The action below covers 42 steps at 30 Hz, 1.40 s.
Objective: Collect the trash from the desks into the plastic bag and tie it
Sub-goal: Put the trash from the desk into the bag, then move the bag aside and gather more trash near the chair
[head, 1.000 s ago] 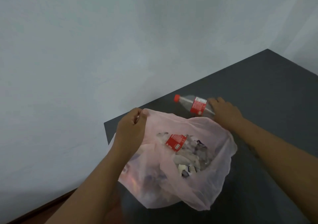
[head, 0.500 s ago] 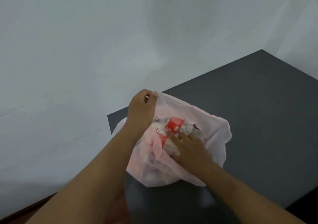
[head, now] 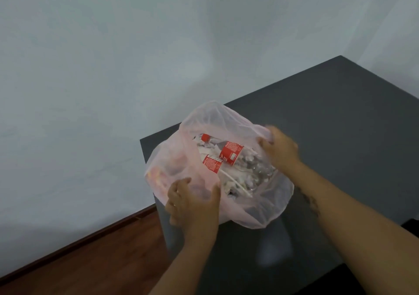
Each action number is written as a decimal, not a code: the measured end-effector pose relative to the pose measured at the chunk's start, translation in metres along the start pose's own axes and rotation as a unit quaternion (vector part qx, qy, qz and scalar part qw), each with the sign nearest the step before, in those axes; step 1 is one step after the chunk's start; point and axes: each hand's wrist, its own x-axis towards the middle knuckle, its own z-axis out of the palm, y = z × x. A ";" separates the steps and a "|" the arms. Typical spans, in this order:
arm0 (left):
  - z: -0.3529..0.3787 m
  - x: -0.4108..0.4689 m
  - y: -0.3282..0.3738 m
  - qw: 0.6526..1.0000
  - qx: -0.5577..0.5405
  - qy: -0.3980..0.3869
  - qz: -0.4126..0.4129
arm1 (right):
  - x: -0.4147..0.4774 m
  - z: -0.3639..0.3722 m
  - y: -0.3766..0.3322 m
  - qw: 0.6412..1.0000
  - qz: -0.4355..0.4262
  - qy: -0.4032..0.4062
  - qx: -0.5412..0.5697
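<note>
A thin pink plastic bag (head: 210,117) stands open on the near left corner of the dark desk (head: 340,117). Inside lie two clear bottles with red labels (head: 231,153) among crumpled white paper (head: 238,181); one has a red cap (head: 205,137). My left hand (head: 192,200) grips the bag's near rim, thumb on the inner side. My right hand (head: 280,147), blurred by motion, holds the rim on the right side, fingers curled round the plastic.
A pale wall rises behind and left of the desk. Red-brown wood floor (head: 90,260) shows at lower left past the desk's left edge. The desk's front edge drops off at the lower right.
My right hand took the bottle from the desk, put it in the bag and came out to the right rim. My left hand shifted from the far rim to the near rim.
</note>
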 end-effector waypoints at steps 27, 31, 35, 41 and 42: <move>0.074 0.033 0.012 0.944 -0.124 -0.216 0.214 | -0.184 -0.117 0.107 0.972 0.179 0.100 0.111; 0.084 0.014 -0.076 0.884 0.097 -0.281 0.362 | -0.287 -0.100 0.074 0.977 0.167 0.071 -0.114; 0.097 0.002 -0.107 0.793 0.250 -0.265 0.488 | -0.359 -0.055 0.044 0.961 0.140 -0.013 -0.240; 0.096 0.003 -0.127 0.758 0.271 -0.220 0.551 | -0.389 -0.020 0.050 0.918 0.161 0.077 -0.355; 0.096 0.005 -0.130 0.756 0.273 -0.217 0.555 | -0.390 -0.020 0.053 0.914 0.161 0.087 -0.362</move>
